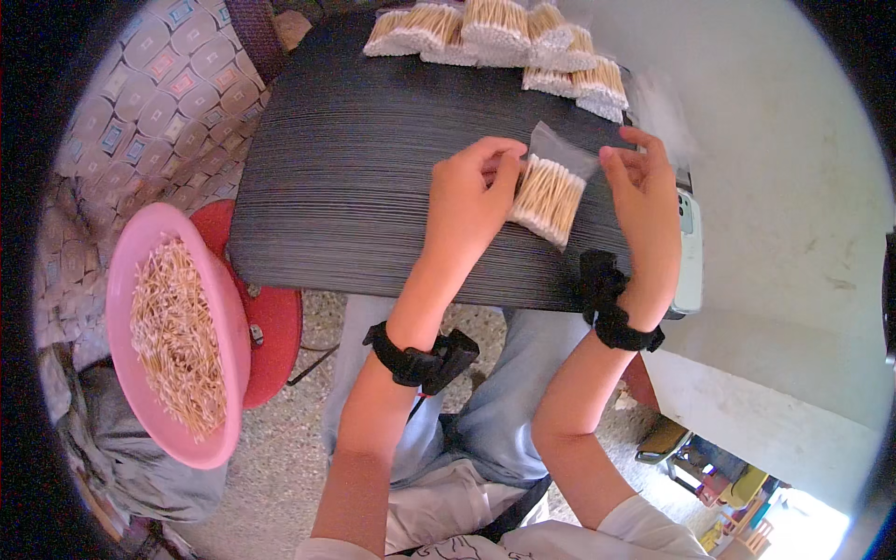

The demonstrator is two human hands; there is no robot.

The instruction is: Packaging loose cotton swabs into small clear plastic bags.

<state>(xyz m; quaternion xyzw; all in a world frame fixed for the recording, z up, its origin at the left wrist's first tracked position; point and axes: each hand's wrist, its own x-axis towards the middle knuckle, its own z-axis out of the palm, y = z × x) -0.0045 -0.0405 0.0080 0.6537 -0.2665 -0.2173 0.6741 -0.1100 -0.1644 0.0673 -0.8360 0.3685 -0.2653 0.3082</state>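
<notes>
A small clear plastic bag of cotton swabs (549,198) is tilted over the dark table, its swabs packed side by side and its upper part unfilled. My left hand (474,191) pinches the bag's left edge between thumb and bent fingers. At the upper right corner of the bag, my right hand (646,191) has its thumb against the plastic, with the index finger raised and the other fingers curled. The exact contact of the right fingertips is partly hidden. Each wrist wears a black strap with a small device.
Several filled swab bags (495,33) are piled at the table's (345,168) far edge. On my left, a pink basin (233,373) of loose swabs rests on a red stool (280,341). A phone (689,252) lies by the right edge, beside a pale wall (784,187).
</notes>
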